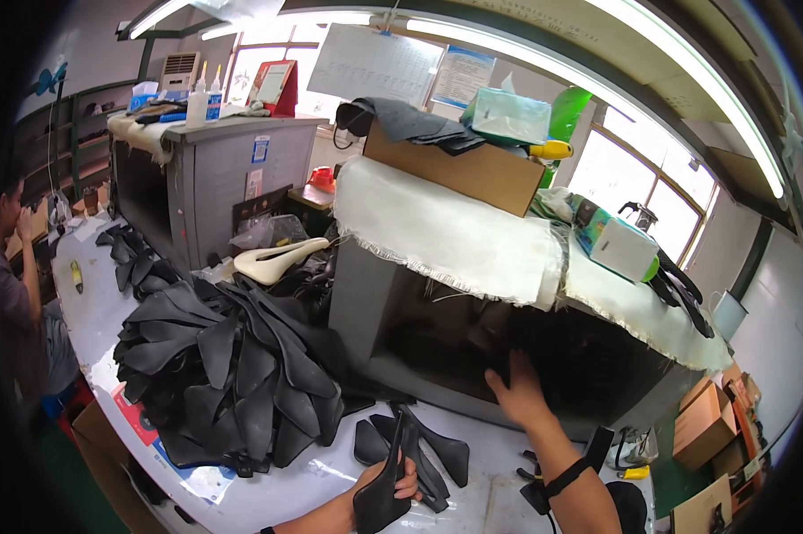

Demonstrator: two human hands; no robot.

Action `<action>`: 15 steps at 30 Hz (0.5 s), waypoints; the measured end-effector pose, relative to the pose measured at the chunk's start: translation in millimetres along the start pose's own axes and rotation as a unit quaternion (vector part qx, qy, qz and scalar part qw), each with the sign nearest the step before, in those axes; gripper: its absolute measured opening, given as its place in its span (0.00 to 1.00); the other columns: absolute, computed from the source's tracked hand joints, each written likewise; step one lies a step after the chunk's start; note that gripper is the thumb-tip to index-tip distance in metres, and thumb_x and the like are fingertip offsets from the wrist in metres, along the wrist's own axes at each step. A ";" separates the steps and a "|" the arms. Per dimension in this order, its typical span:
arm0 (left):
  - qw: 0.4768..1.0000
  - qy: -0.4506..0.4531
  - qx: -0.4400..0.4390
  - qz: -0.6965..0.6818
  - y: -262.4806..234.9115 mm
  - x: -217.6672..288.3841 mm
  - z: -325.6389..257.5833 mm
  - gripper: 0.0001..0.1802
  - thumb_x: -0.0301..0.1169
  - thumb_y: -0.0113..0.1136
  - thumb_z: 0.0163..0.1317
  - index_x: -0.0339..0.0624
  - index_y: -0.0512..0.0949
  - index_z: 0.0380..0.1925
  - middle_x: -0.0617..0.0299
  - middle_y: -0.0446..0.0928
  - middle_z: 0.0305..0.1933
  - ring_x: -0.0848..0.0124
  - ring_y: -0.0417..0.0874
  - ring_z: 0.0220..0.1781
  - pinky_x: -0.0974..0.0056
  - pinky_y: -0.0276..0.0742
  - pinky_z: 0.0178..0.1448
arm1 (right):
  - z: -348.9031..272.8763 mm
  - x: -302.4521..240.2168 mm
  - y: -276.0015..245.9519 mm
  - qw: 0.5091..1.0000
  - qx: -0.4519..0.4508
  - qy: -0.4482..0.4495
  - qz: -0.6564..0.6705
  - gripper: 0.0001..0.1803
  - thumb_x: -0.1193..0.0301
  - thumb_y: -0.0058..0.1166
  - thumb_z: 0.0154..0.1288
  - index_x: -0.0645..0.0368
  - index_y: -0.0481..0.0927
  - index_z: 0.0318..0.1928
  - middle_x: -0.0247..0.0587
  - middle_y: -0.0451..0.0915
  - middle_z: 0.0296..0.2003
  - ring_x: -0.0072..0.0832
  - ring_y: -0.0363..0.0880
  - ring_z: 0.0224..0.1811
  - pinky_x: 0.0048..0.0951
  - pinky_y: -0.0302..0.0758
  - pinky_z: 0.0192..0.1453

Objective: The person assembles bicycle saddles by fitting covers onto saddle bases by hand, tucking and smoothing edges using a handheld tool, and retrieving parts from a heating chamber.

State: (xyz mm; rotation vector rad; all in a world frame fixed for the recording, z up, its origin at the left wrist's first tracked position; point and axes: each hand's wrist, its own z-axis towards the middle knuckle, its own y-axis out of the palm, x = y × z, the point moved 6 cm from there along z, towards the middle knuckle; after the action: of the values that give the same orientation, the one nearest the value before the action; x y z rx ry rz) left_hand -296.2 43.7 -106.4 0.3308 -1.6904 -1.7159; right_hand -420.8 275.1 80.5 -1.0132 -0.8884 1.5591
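Note:
My left hand [405,481], low in the middle, is closed around a black saddle-shaped piece [382,495] that it holds upright. Beside and behind that piece, more black pieces [446,452] of the same long curved shape lie on the white table [308,485]. My right hand [522,393] reaches to the dark opening of a grey metal box [352,298], its fingers spread and nothing visible in them. Inside the opening it is too dark to make out the contents. A large heap of black saddle-shaped pieces [228,356] rises left of the box.
A cream bicycle saddle [281,260] sits behind the heap. White cloth [446,236] drapes the box, with a cardboard carton [455,169] on top. Another grey box [228,191] stands farther back. At the left edge is another person [28,294]; cartons [706,425] stand at right.

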 end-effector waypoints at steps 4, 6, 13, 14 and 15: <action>1.000 0.007 0.011 -0.015 2.6 0.2 -6.2 0.28 0.57 0.40 0.81 0.44 0.75 0.41 0.66 0.65 0.24 0.70 0.71 0.29 0.53 0.75 0.60 | 81.8 -19.8 5.6 0.979 -0.161 -0.030 0.122 0.42 0.48 0.57 0.71 0.64 0.67 0.74 0.63 0.63 0.75 0.54 0.57 0.80 0.50 0.56 0.82; 0.994 0.041 -0.064 -0.079 10.8 -2.8 -9.1 0.23 0.51 0.42 0.81 0.42 0.76 0.47 0.61 0.72 0.32 0.65 0.77 0.36 0.51 0.76 0.60 | 122.9 -21.6 21.4 0.977 -0.189 -0.038 0.096 0.41 0.47 0.57 0.70 0.61 0.68 0.74 0.61 0.63 0.76 0.53 0.57 0.80 0.50 0.56 0.82; 0.994 0.094 0.011 -0.055 38.0 1.7 -11.1 0.21 0.46 0.44 0.81 0.40 0.76 0.46 0.65 0.68 0.24 0.68 0.75 0.26 0.56 0.78 0.48 | 180.6 8.6 102.7 0.985 -0.138 0.048 -0.095 0.42 0.33 0.36 0.75 0.46 0.67 0.77 0.51 0.62 0.78 0.55 0.55 0.82 0.59 0.53 0.83; 0.992 0.097 0.034 -0.073 37.9 2.1 -12.4 0.21 0.46 0.43 0.81 0.40 0.76 0.46 0.65 0.69 0.24 0.68 0.75 0.26 0.56 0.79 0.48 | 186.4 13.4 112.6 0.962 -0.253 0.070 -0.081 0.49 0.26 0.25 0.72 0.44 0.60 0.80 0.54 0.52 0.81 0.56 0.44 0.85 0.63 0.40 0.85; 0.990 0.096 0.054 -0.092 37.9 -0.4 -12.3 0.21 0.45 0.43 0.81 0.39 0.77 0.47 0.65 0.69 0.24 0.68 0.75 0.26 0.56 0.79 0.48 | 192.9 17.7 114.1 0.960 -0.258 0.068 -0.081 0.49 0.26 0.25 0.72 0.44 0.60 0.80 0.54 0.52 0.81 0.56 0.44 0.85 0.63 0.40 0.85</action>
State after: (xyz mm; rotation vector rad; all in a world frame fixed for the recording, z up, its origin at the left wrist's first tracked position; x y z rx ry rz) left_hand -277.2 37.9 -71.9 0.6986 -1.6562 -1.6655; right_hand -642.3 261.1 45.0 -1.3561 -1.2829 1.1236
